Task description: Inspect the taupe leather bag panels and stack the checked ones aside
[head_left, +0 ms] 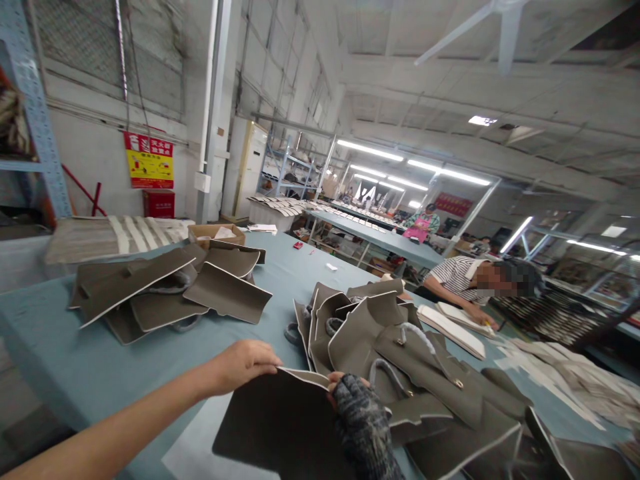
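A person's two hands grasp the upper edge of a dark brown piece [280,427] at the bottom centre of the frame. The bare left hand [245,367], reaching in from the lower left, pinches the piece's upper left corner between thumb and fingers. The right hand [353,400], in a dark grey knitted glove that leaves the fingertips uncovered, grips the upper right corner. Between the hands the top edge parts into two layers, with a pale strip showing in the gap. The piece slants over a white sheet [205,443], which lies on a table [285,273] covered in blue-green. Just beyond the right hand, a large heap of brown pieces [360,333] fills the centre and lower right; looped handles [420,335] in greyish wrapping stick up from it. A smaller stack of brown pieces [150,293] with white edges lies left of centre, well apart from that heap. Behind this stack stands a cardboard box [235,238], and a small red object [298,245] and a small white object [331,267] lie near the middle of the frame. At the right, a co-worker in a striped shirt [453,277] leans over pale, long pieces [450,330]. Farther back, a person in a pink apron [416,232] stands by another table [380,237]. A red and yellow poster [150,161] hangs at the upper left, above a red box [159,205].
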{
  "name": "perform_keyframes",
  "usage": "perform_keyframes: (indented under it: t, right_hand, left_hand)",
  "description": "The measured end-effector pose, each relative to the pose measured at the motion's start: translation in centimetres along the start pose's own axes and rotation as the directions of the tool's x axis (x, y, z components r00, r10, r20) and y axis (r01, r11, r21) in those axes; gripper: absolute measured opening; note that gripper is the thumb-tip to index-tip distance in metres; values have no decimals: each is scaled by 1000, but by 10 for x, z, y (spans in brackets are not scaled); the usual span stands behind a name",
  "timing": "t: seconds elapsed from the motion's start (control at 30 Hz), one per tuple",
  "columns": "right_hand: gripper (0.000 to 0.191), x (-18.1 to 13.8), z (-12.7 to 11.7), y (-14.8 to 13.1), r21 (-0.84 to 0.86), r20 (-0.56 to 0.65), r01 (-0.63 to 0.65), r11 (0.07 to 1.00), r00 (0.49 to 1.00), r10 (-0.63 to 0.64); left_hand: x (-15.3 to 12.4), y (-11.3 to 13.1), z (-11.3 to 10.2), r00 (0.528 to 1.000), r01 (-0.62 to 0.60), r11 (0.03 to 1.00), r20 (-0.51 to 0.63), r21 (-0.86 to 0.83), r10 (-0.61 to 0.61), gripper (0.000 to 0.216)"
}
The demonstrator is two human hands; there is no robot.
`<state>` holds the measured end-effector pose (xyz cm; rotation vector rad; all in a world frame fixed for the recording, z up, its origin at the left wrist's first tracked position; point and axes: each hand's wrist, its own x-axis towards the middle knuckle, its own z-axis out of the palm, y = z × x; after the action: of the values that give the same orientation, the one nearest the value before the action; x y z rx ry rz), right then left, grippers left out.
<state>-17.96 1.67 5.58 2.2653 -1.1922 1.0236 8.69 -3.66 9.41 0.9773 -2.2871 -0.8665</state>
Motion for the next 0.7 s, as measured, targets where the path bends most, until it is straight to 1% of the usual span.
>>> perform_keyframes:
  t: [0.1,0.2,0.27,0.37,0.47,0.53,0.63,0.67,0.7]
  right_hand:
    - [21,2,2,2,-95,52,-38,995,998,43]
    - [21,5,3,0,-164,95,-22,986,995,39]
    - [20,9,2,-4,-182,95,-10,983,995,28]
    - [19,15,-1,-12,-162,63,3,987,998,8]
    - [20,19,-3,-17,-145,67,40,989,997,-30]
    - [20,19,-3,-16,-128,60,54,990,997,-47]
    - [13,15,-3,-12,-79,99,43,996,994,-35]
    - [13,13,-3,-10,-48,123,23,999,992,-17]
    - [18,10,-4,-7,-9,146,-12,1000,989,13]
  left_hand:
    - [-3,4,0,999,6,999,36,-36,-5,26]
    - [-4,5,0,996,54,997,71,-56,-50,22]
    - [-3,7,2,992,91,995,87,-36,-88,21]
    - [2,18,6,990,114,993,86,7,-114,22]
    - [9,30,10,990,109,994,85,27,-111,24]
    - [12,35,14,987,111,993,114,48,-116,24]
    - [15,37,17,974,132,986,168,106,-149,22]
    - [15,37,18,972,133,982,175,132,-155,23]
    - [14,37,18,972,126,980,177,156,-153,23]
